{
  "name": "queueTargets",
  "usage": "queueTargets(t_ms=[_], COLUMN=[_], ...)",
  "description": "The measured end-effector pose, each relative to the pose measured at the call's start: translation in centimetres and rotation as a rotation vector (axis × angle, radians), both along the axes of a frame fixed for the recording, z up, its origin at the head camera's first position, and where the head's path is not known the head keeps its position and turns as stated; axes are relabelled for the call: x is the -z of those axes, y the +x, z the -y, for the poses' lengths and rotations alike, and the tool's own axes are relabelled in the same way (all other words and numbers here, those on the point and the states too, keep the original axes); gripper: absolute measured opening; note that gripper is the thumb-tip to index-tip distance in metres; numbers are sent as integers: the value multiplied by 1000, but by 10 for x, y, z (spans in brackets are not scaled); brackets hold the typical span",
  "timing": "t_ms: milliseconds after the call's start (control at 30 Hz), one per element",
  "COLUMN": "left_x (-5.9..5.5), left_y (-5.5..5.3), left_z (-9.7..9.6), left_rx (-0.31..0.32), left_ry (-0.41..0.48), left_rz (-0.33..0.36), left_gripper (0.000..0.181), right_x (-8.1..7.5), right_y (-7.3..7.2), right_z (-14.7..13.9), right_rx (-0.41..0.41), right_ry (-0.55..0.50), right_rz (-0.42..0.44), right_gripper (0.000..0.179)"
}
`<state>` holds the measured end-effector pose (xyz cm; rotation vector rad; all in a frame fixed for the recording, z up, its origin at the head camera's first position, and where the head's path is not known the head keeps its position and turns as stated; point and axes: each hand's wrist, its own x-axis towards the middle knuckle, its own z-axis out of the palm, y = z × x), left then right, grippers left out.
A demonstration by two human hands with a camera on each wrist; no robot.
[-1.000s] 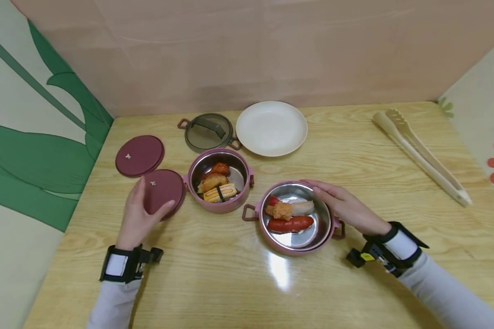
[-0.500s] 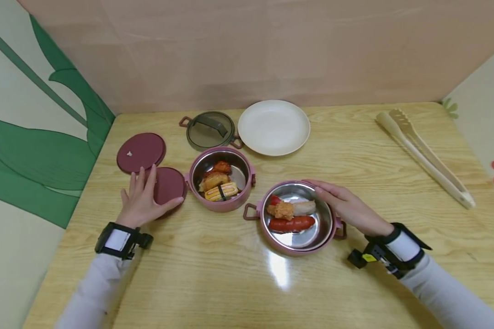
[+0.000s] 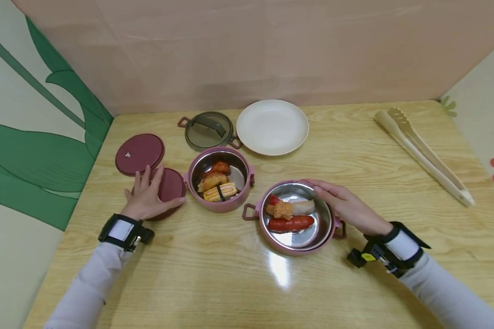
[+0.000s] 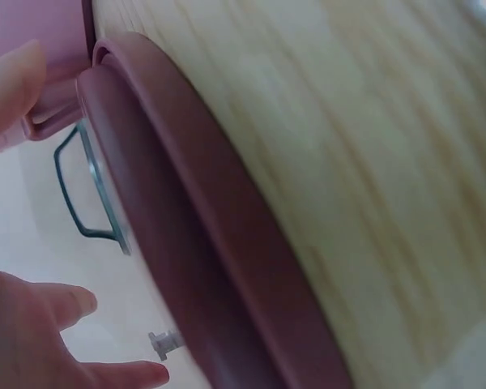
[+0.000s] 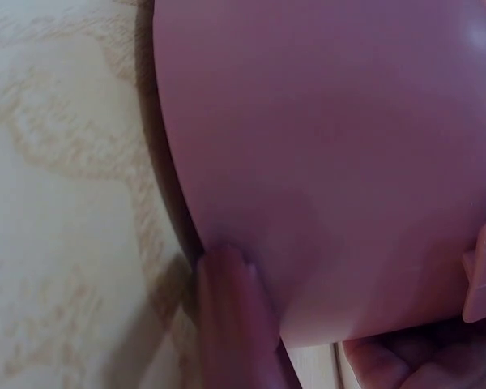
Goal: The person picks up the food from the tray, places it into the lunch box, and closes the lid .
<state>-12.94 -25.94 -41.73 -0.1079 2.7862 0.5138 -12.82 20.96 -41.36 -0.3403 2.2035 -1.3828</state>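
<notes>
Nearest to me, right of centre on the worktop [image 3: 214, 283], stands the right pot [image 3: 286, 249], with a red sausage [image 3: 291, 224], a crumbed piece [image 3: 283, 210] and a pale piece [image 3: 303, 208] inside. My right hand [image 3: 350, 209] holds it at the far right, thumb at the rim, fingers round the outer wall. Over to the left, my left hand [image 3: 145, 197] has its fingers spread wide above the dark red near lid [image 3: 174, 186], thumb by its right edge; I cannot tell whether they touch it. Just right of that lid is the left pot [image 3: 218, 207], holding a banded yellow piece [image 3: 220, 192] and browned pieces [image 3: 214, 178]. Farther, at the left, lies the far lid [image 3: 142, 153]. Beyond these are a dark see-through lid [image 3: 197, 138] and, just to its right, a white plate [image 3: 272, 128]. Tongs [image 3: 421, 157] lie slanted at far right. A pinkish wall [image 3: 263, 50] rises behind.
</notes>
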Motion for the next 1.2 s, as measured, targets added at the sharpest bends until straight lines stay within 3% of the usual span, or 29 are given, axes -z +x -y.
queueTargets(t_ms=[333, 600, 1200], left_x=[1, 1, 1], left_y=[-2, -3, 0], left_z=[-2, -1, -5], left_rx=[31, 6, -13], left_ry=[-15, 2, 31], left_rz=[65, 100, 64], left_gripper=[113, 115, 106], right_x=[1, 1, 0], right_y=[1, 1, 2], right_z=[0, 1, 1], right_rx=[15, 25, 17], right_ry=[-8, -5, -27], right_rz=[5, 6, 13], right_gripper=[50, 50, 50])
